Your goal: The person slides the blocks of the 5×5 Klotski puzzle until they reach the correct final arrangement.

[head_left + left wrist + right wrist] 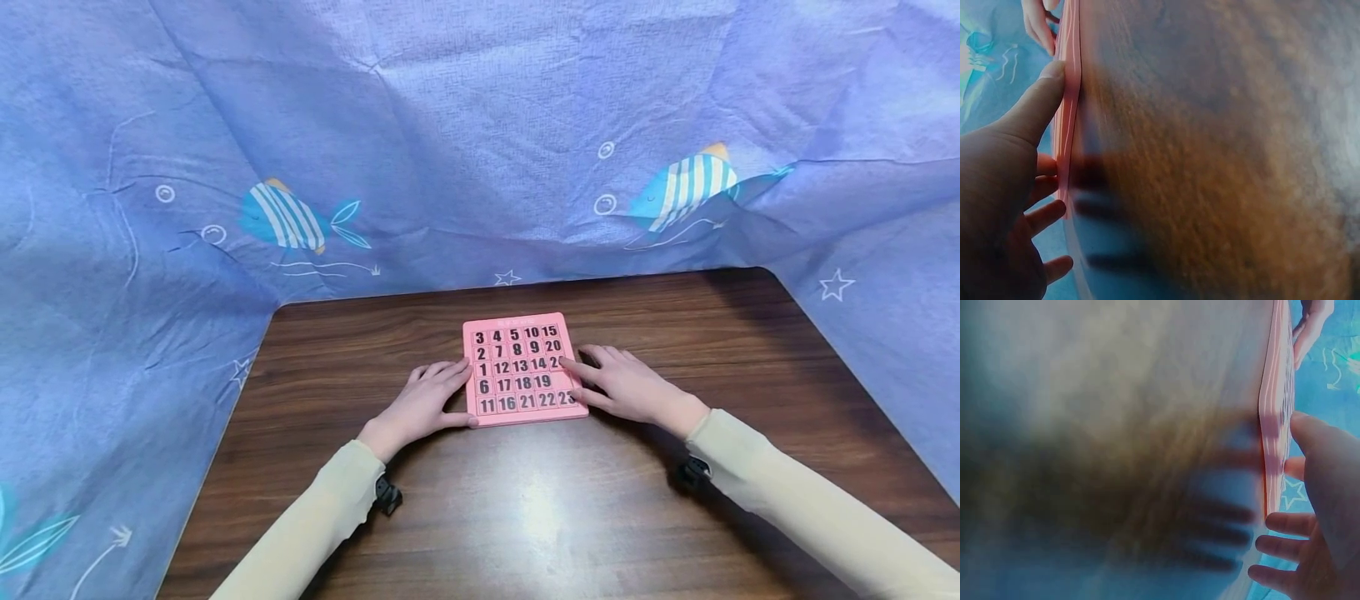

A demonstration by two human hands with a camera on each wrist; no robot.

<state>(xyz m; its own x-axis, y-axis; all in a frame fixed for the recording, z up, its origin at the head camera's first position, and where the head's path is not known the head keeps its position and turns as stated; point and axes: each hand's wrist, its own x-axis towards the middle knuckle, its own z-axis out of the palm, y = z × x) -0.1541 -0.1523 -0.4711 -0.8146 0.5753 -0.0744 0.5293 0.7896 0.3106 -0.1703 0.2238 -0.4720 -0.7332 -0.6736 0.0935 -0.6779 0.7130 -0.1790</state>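
Note:
A pink number slide puzzle (522, 375) with black-numbered tiles lies flat on the table. The right end of its second row from the bottom, just past the 19 tile (542, 382), is a blank gap. My left hand (416, 408) rests at the puzzle's left side, its thumb on the near left corner and its fingertips along the edge. From the right, my right hand (630, 385) reaches over the board: the index fingertip touches a partly covered tile above the gap, and the thumb lies by the 23 tile (566, 398). Its other fingers extend beyond the right edge.
The dark wood-grain table (480, 492) reflects a bright patch of light near its front. Behind it and at both sides hangs a blue cloth (480, 125) printed with striped fish and stars. A black strap (387, 493) sits at the left wrist.

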